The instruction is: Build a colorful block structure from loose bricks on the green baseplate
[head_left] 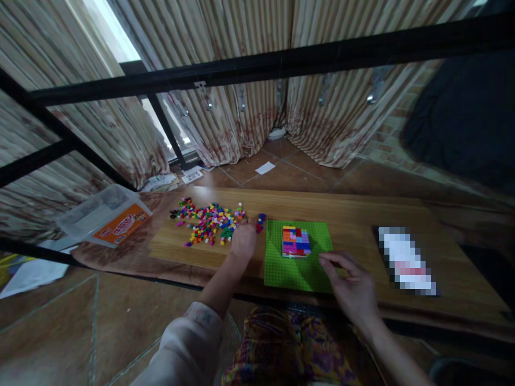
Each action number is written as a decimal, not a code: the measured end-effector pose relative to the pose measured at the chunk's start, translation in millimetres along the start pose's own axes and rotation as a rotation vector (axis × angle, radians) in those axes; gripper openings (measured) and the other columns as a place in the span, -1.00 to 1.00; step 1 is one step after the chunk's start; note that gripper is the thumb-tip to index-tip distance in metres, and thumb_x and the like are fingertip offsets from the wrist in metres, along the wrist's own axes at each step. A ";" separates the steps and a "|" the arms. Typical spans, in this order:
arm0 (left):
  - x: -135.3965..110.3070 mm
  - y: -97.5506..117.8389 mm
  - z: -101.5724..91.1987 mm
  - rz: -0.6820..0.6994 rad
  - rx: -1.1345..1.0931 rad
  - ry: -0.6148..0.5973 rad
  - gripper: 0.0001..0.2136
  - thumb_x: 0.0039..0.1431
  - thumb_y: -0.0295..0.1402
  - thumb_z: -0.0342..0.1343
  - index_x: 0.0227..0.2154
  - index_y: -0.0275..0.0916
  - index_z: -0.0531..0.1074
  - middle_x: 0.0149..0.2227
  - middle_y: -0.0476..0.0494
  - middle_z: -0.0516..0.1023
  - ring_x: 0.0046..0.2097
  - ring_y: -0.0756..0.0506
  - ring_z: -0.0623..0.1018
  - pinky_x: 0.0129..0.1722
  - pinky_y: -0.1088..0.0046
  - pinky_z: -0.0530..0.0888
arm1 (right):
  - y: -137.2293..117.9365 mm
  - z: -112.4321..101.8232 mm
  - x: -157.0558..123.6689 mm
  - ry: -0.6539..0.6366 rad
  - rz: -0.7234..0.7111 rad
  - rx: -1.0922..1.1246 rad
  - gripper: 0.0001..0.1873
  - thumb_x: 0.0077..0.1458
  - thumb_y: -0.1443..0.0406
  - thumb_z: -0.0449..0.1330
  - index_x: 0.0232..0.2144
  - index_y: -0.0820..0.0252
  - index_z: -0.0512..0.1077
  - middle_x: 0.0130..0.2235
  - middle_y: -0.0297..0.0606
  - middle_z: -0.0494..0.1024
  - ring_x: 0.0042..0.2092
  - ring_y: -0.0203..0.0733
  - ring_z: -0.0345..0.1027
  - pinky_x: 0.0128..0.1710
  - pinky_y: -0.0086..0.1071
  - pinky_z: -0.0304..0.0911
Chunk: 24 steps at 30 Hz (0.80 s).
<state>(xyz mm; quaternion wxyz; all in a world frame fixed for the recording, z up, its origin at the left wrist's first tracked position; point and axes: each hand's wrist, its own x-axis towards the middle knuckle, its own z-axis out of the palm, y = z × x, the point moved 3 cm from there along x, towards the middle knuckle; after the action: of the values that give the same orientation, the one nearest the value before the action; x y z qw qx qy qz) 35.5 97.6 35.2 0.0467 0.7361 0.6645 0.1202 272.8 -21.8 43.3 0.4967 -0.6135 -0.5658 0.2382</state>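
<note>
On the wooden board lies a green studded baseplate point(277, 273). A block of stacked multicoloured toy bricks point(296, 242) stands on its upper middle. My left hand point(244, 238) is closed at the right side of a heap of small loose bricks point(213, 217), just left of the baseplate. Its fingertips are hidden, so whatever they grip does not show. Over the baseplate's right edge, my right hand point(354, 284) has thumb and forefinger together in a pinch. Anything between them is too small to make out. A few blue and red bricks point(261, 220) lie by the baseplate's upper left corner.
A clear plastic tub point(96, 214) with an orange label sits left of the board point(354, 212). At the right lies a phone-like object point(406, 260), its surface blurred into squares. A black metal bar point(257, 64) crosses in front of the striped curtains point(225, 32).
</note>
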 end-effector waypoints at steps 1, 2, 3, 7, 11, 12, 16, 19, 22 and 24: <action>-2.1 -0.5 0.1 0.000 0.006 0.004 -0.74 0.14 -0.63 -0.09 -0.21 -0.36 0.45 -0.28 -0.31 0.53 -0.17 -0.15 0.55 -0.17 0.42 0.45 | 0.2 0.5 -0.1 0.003 -0.001 0.003 -0.79 0.09 0.13 0.19 -0.32 0.09 0.54 -0.25 -0.26 0.53 -0.18 -0.16 0.41 -0.16 -0.28 0.30; -3.7 -0.7 0.2 0.003 0.010 0.006 -0.75 0.14 -0.63 -0.08 -0.22 -0.36 0.45 -0.28 -0.30 0.53 -0.17 -0.15 0.55 -0.17 0.41 0.46 | 0.3 1.3 -0.2 0.002 -0.004 0.006 -0.79 0.09 0.14 0.19 -0.32 0.09 0.54 -0.25 -0.25 0.54 -0.17 -0.16 0.41 -0.17 -0.28 0.31; -5.1 -0.4 0.2 0.009 0.012 0.006 -0.76 0.14 -0.62 -0.06 -0.21 -0.35 0.45 -0.27 -0.30 0.53 -0.17 -0.15 0.55 -0.16 0.41 0.46 | 0.2 2.1 -0.3 0.000 -0.008 0.010 -0.79 0.09 0.14 0.19 -0.32 0.09 0.54 -0.24 -0.25 0.54 -0.17 -0.16 0.41 -0.17 -0.28 0.31; -9.3 2.7 -1.2 0.040 0.032 0.006 -0.76 0.12 -0.61 -0.04 -0.18 -0.34 0.43 -0.21 -0.29 0.52 -0.13 -0.14 0.53 -0.10 0.39 0.45 | -0.9 4.2 -1.2 -0.023 -0.019 0.025 -0.78 0.10 0.14 0.17 -0.31 0.11 0.54 -0.26 -0.23 0.55 -0.18 -0.15 0.43 -0.18 -0.27 0.32; -20.2 4.5 -7.0 0.043 0.029 0.026 -0.75 0.14 -0.60 -0.07 -0.19 -0.32 0.43 -0.19 -0.30 0.52 -0.12 -0.16 0.52 -0.09 0.36 0.45 | -0.9 1.8 -2.4 -0.013 -0.017 0.020 -0.79 0.10 0.14 0.17 -0.33 0.10 0.53 -0.26 -0.24 0.55 -0.19 -0.16 0.43 -0.18 -0.28 0.32; -24.9 4.9 -9.8 0.034 0.007 0.050 -0.75 0.14 -0.59 -0.07 -0.18 -0.30 0.43 -0.20 -0.29 0.52 -0.13 -0.16 0.52 -0.10 0.36 0.45 | -0.8 1.1 -2.7 -0.011 -0.015 0.018 -0.80 0.10 0.15 0.17 -0.32 0.10 0.53 -0.26 -0.24 0.55 -0.19 -0.16 0.43 -0.18 -0.28 0.32; -49.5 13.0 -23.5 0.002 -0.225 0.155 -0.75 0.17 -0.54 -0.08 -0.14 -0.24 0.41 -0.21 -0.22 0.52 -0.17 -0.13 0.53 -0.16 0.39 0.46 | -3.8 1.6 -3.1 -0.023 -0.006 0.018 -0.79 0.11 0.14 0.17 -0.31 0.09 0.53 -0.26 -0.24 0.55 -0.19 -0.15 0.43 -0.18 -0.27 0.33; -68.1 29.1 -29.7 0.007 -0.519 0.137 -0.77 0.18 -0.52 -0.05 -0.15 -0.23 0.41 -0.21 -0.17 0.52 -0.19 -0.09 0.54 -0.19 0.43 0.47 | -12.2 5.5 -2.5 -0.041 -0.013 0.039 -0.81 0.12 0.16 0.16 -0.31 0.08 0.53 -0.26 -0.26 0.55 -0.18 -0.16 0.43 -0.17 -0.29 0.32; -81.4 49.2 -32.6 0.026 -0.793 0.099 -0.77 0.20 -0.48 -0.02 -0.10 -0.21 0.40 -0.19 -0.13 0.53 -0.18 -0.04 0.54 -0.17 0.46 0.49 | -25.1 10.8 -1.0 -0.082 -0.044 0.066 -0.82 0.13 0.17 0.16 -0.27 0.04 0.53 -0.23 -0.28 0.55 -0.16 -0.18 0.43 -0.12 -0.30 0.31; -86.2 61.9 -34.1 0.062 -0.900 0.064 -0.77 0.20 -0.47 0.01 -0.09 -0.19 0.40 -0.18 -0.12 0.53 -0.15 -0.03 0.55 -0.11 0.44 0.49 | -33.3 14.9 0.5 -0.126 -0.053 0.078 -0.80 0.14 0.18 0.15 -0.22 0.02 0.52 -0.20 -0.28 0.55 -0.13 -0.19 0.43 -0.09 -0.30 0.30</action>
<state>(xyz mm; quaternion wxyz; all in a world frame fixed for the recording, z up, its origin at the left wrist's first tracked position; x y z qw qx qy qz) 79.6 2.3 72.4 0.3378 0.6580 0.5250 0.4211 245.0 -20.8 66.8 0.4897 -0.5623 -0.6023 0.2850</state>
